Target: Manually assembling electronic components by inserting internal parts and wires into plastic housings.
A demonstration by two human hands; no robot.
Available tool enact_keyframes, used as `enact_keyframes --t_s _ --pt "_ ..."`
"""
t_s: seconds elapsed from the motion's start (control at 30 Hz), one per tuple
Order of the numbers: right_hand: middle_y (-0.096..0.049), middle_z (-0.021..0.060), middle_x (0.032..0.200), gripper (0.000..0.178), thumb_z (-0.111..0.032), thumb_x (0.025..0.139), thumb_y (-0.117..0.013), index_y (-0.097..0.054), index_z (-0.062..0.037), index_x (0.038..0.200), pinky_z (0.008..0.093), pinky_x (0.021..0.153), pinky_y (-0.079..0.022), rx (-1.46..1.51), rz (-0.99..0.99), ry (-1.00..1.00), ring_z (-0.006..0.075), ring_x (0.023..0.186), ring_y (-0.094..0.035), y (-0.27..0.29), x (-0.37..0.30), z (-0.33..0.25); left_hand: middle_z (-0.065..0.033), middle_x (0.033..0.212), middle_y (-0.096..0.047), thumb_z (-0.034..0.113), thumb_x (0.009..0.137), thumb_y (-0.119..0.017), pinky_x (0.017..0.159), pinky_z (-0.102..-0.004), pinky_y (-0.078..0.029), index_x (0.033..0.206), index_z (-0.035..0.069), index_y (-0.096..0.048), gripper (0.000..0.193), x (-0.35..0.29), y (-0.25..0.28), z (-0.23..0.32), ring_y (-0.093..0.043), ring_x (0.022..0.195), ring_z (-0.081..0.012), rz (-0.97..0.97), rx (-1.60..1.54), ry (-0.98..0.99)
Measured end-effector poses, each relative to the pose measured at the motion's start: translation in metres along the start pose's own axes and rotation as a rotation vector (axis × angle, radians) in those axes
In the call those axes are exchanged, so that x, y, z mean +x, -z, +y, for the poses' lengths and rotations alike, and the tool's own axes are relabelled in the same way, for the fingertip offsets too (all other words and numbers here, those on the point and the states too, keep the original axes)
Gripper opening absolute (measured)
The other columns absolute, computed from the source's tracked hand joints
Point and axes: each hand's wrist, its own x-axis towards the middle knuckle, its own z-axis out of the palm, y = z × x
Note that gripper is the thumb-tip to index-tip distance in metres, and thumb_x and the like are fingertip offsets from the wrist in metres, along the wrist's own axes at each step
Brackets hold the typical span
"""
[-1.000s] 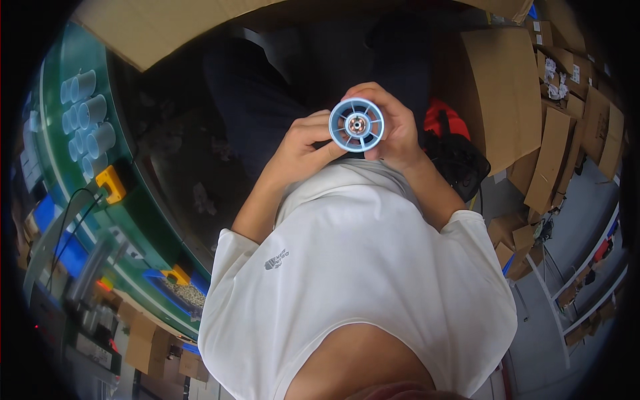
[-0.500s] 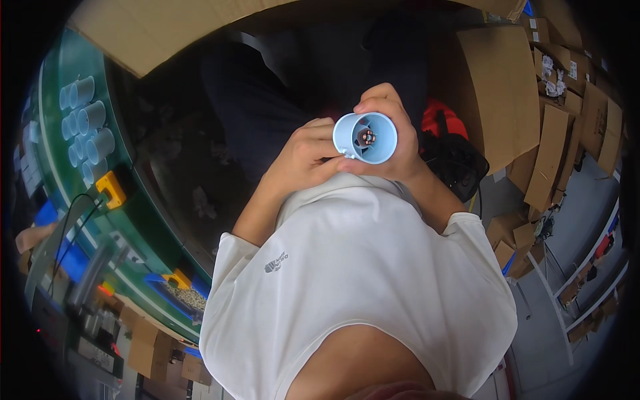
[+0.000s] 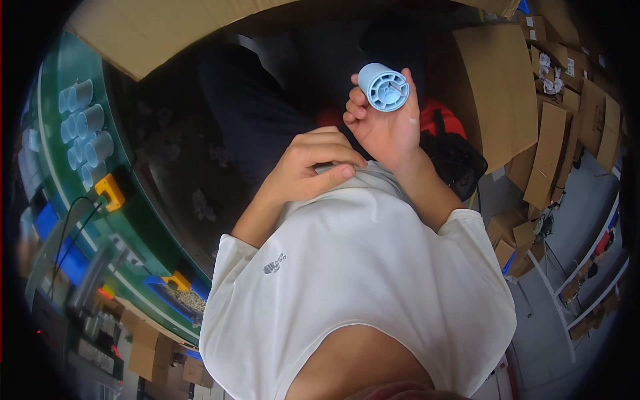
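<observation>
A light blue plastic cylinder (image 3: 388,93) is tilted so that its slotted, spoked end, like a small wheel, faces up toward me. My right hand (image 3: 385,127) grips it from below and the side, with curled fingers on its left and the thumb on its right. Lower and to the left, my left hand (image 3: 320,163) rests by the hem of my white shirt, palm down. Its fingers are loosely bent, the thumb stands apart from them, and nothing shows in its grasp.
On the green bench (image 3: 120,160) at left stand several light blue cups (image 3: 90,120), next to a yellow bracket (image 3: 110,192). A blue tray (image 3: 177,297) holds small parts. Cardboard flaps (image 3: 497,97) rise at the right and far side; more boxes (image 3: 550,157) are stacked beyond.
The cylinder has moved up and away in my right hand and turned from its open mouth to its slotted end. My left hand has come off it and stays lower.
</observation>
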Motion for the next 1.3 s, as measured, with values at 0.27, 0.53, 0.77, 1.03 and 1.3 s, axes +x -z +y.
enact_keyframes --t_s 0.27,0.53,0.77,1.03,1.3 --pt "-0.062 0.0067 0.087 0.075 -0.066 0.101 -0.038 -0.063 0.0009 0.122 0.0325 0.076 -0.044 -0.014 0.042 0.038 0.0163 0.073 -0.051 -0.001 -0.001 -0.001 -0.0115 0.086 -0.074 0.014 0.089 -0.07 0.071 -0.0343 -0.048 0.09 -0.002 -0.074 0.016 -0.002 0.003 -0.005 -0.062 0.075 -0.0219 0.012 0.053 0.072" --pt "-0.059 0.0073 0.088 0.076 -0.062 0.103 -0.034 -0.058 0.0037 0.13 0.0325 0.077 -0.043 -0.101 0.057 0.089 0.0164 0.076 -0.05 -0.004 -0.004 -0.001 -0.0087 0.083 -0.073 0.008 0.086 -0.072 0.067 -0.0314 -0.047 0.09 0.0 -0.076 0.009 -0.003 0.006 -0.007 -0.059 0.07 -0.0196 0.052 0.071 0.07" --pt "-0.059 0.0077 0.086 0.074 -0.061 0.103 -0.035 -0.058 0.0036 0.131 0.0327 0.077 -0.042 -0.175 0.073 0.142 0.0163 0.076 -0.05 -0.006 -0.005 0.002 -0.0081 0.082 -0.072 0.007 0.086 -0.072 0.065 -0.031 -0.047 0.09 0.0 -0.076 0.009 -0.004 0.008 -0.009 -0.058 0.07 -0.0189 0.059 0.085 0.092" --pt "-0.06 0.0083 0.086 0.072 -0.059 0.103 -0.037 -0.058 0.0036 0.131 0.0333 0.077 -0.042 -0.215 0.02 0.163 0.0166 0.076 -0.051 0.0 -0.004 0.002 -0.0082 0.08 -0.071 0.007 0.087 -0.072 0.065 -0.0308 -0.046 0.09 0.0 -0.076 0.009 -0.003 0.007 -0.009 -0.058 0.069 -0.0188 0.062 0.083 0.084" --pt "-0.066 0.0115 0.099 0.056 -0.025 0.087 -0.075 -0.051 -0.0018 0.132 0.034 0.088 -0.053 -0.954 -0.054 0.563 0.0194 0.095 -0.063 0.005 -0.007 -0.007 -0.0079 0.079 -0.067 0.006 0.09 -0.071 0.064 -0.0261 -0.044 0.091 -0.002 -0.073 0.008 -0.012 0.004 -0.011 -0.057 0.071 -0.0136 0.5 -0.014 0.176"
